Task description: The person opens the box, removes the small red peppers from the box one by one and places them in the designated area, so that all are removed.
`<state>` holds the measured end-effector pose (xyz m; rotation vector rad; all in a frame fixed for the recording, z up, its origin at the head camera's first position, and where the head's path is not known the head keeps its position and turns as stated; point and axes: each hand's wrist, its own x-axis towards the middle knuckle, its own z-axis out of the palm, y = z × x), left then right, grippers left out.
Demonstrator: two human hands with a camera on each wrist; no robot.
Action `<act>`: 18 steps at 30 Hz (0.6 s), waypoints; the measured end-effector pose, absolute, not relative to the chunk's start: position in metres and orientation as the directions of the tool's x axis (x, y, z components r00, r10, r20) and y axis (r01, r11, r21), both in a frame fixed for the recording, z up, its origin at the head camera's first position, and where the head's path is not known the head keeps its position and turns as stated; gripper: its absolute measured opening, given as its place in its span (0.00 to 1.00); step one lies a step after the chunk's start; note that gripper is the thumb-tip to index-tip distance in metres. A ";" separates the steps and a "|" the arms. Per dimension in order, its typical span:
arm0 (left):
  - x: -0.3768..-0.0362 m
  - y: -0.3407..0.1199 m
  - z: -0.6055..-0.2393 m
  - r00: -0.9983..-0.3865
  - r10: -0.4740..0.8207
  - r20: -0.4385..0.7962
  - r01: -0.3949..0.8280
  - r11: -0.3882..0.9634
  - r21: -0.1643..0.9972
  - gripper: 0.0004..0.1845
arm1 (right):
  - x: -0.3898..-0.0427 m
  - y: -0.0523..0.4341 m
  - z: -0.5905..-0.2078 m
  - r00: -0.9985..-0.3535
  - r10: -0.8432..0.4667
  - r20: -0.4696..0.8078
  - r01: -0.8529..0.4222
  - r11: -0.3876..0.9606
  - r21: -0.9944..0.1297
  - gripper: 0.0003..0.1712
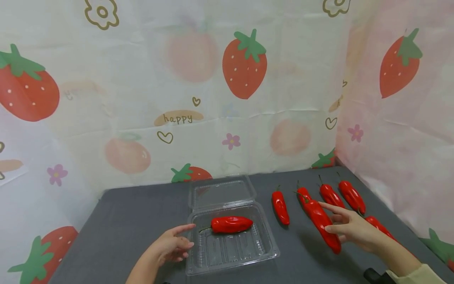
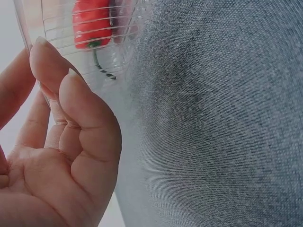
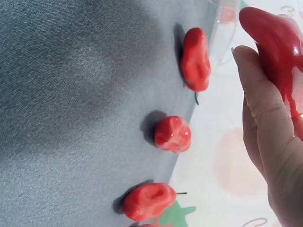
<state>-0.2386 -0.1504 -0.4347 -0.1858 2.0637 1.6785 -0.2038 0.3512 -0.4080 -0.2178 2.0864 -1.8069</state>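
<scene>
The right hand [image 1: 349, 228] grips a long glossy red chili pepper [image 1: 322, 223], fingers curled round its side, lifted above the dark grey cloth tabletop [image 1: 134, 213] to the right of the clear plastic clamshell container [image 1: 230, 252]. The container stands open, lid back, with one red chili pepper with a green stem [image 1: 230, 224] lying in its ribbed tray. The left hand [image 1: 170, 246] rests at the container's left rim, fingers loosely bent and holding nothing, fingertips [image 2: 45, 56] touching the plastic wall. Further loose red peppers [image 1: 280, 207] lie in a row on the cloth, behind and beside the right hand. A strawberry-print curtain [image 1: 244, 67] encloses the table.
</scene>
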 end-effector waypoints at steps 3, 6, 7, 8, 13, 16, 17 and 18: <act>-0.238 -0.151 -0.435 -0.881 0.191 -0.433 -0.387 0.236 0.891 0.33 | -0.204 0.355 -0.409 -0.920 -0.349 -0.177 0.126 0.165 -0.978 0.39; -0.238 -0.151 -0.435 -0.883 0.198 -0.426 -0.379 0.235 0.895 0.33 | -0.203 0.359 -0.410 -0.917 -0.361 -0.172 0.121 0.159 -0.980 0.36; -0.237 -0.152 -0.436 -0.883 0.201 -0.425 -0.378 0.235 0.896 0.33 | -0.202 0.361 -0.410 -0.914 -0.367 -0.171 0.121 0.156 -0.980 0.35; -0.237 -0.152 -0.436 -0.883 0.204 -0.424 -0.376 0.234 0.896 0.33 | -0.202 0.362 -0.410 -0.912 -0.373 -0.171 0.122 0.153 -0.981 0.34; -0.238 -0.152 -0.435 -0.881 0.204 -0.428 -0.380 0.235 0.895 0.34 | -0.200 0.368 -0.411 -0.901 -0.400 -0.168 0.126 0.128 -0.984 0.32; -0.238 -0.151 -0.435 -0.881 0.198 -0.429 -0.383 0.235 0.894 0.34 | -0.198 0.371 -0.413 -0.898 -0.407 -0.166 0.129 0.117 -0.985 0.30; -0.238 -0.151 -0.435 -0.882 0.195 -0.429 -0.382 0.237 0.893 0.34 | -0.198 0.372 -0.414 -0.898 -0.406 -0.168 0.131 0.118 -0.984 0.30; -0.238 -0.151 -0.435 -0.883 0.193 -0.427 -0.380 0.239 0.894 0.34 | -0.197 0.374 -0.415 -0.898 -0.405 -0.174 0.136 0.120 -0.983 0.30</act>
